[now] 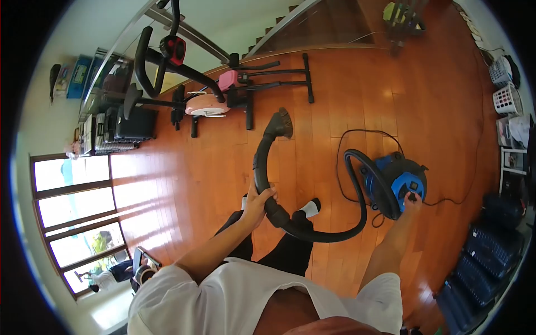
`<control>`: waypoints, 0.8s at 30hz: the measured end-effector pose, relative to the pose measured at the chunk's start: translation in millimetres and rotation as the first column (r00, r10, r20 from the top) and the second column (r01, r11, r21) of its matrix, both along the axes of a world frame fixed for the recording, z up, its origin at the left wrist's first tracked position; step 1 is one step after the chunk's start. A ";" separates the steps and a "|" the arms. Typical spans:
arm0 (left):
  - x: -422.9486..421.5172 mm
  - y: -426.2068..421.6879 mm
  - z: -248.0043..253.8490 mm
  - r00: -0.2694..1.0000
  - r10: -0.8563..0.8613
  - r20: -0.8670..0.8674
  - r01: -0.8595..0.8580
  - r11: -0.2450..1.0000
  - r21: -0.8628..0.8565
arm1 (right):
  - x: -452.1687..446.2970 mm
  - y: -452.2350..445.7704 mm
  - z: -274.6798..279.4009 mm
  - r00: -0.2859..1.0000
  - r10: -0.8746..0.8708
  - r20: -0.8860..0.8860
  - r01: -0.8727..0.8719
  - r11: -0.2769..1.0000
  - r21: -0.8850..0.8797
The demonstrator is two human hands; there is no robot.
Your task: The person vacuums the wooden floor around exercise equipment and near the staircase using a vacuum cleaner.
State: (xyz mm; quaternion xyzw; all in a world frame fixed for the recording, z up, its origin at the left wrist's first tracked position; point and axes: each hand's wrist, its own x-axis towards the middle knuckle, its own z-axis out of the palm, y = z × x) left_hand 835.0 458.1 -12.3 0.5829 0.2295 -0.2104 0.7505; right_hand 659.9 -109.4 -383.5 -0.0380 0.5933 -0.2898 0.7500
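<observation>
My left hand (260, 202) is wrapped round the black curved wand (261, 164) of a vacuum cleaner hose. A brush head (280, 124) with bristles is fitted at the wand's far end, held above the floor. From the wand, the black hose (340, 234) loops right to a blue and black canister vacuum cleaner (385, 167) on the floor. My right hand (412, 202) reaches down to the canister's blue top, its fingers closed at a small dark knob-like part. That part is mostly hidden by the fingers.
A black power cord (365, 131) curls round the canister and runs right. An exercise bike (206, 103) stands ahead on the wooden floor (346, 95). White baskets (507, 100) and dark blue cases (486, 251) line the right wall; windows (78, 201) are at left.
</observation>
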 end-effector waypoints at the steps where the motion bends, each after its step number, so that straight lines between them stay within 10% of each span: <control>1: 3.9 -3.2 -4.3 1.000 -0.015 0.014 0.015 1.000 -0.005 | 0.2 4.7 8.7 0.999 -0.031 -0.034 0.032 0.999 0.009; 4: 24.8 -16.0 -9.3 0.998 -0.060 0.027 0.060 0.998 0.011 | 12.5 9.4 34.0 0.984 0.083 -0.156 -0.071 0.994 0.083; 7: 48.6 -26.0 -19.9 0.995 -0.090 0.031 0.090 0.996 -0.002 | 47.4 53.1 94.6 0.504 0.376 -0.778 -0.618 0.786 -0.020; 9: 72.7 -35.5 -21.9 0.996 -0.074 0.042 0.075 0.997 -0.021 | 75.9 109.1 114.1 0.744 0.258 -0.617 -0.595 0.676 -0.435; 11: 100.0 -50.6 -21.1 0.999 -0.026 0.038 0.028 0.999 -0.040 | 116.9 176.4 192.5 0.726 0.565 -0.392 -0.687 0.571 -0.450; 15: 187.2 -70.6 -21.0 0.998 0.029 0.058 -0.024 0.997 -0.078 | 193.3 291.5 277.5 0.204 0.920 -0.336 -0.806 -0.037 -0.590; 17: 248.7 -82.1 -16.1 0.997 0.073 0.024 -0.070 0.993 -0.095 | 217.9 321.8 297.0 -0.084 0.954 -0.286 -0.861 -0.214 -0.461; 20: 344.1 -76.6 -8.5 1.000 -0.020 -0.018 0.018 0.993 -0.116 | 266.3 344.4 317.8 -0.065 0.654 -0.754 -0.825 -0.460 -0.327; 24: 462.8 -73.1 9.3 0.998 -0.051 0.042 0.055 0.993 -0.102 | 332.1 341.4 324.5 -0.026 0.612 -0.791 -0.882 -0.387 -0.270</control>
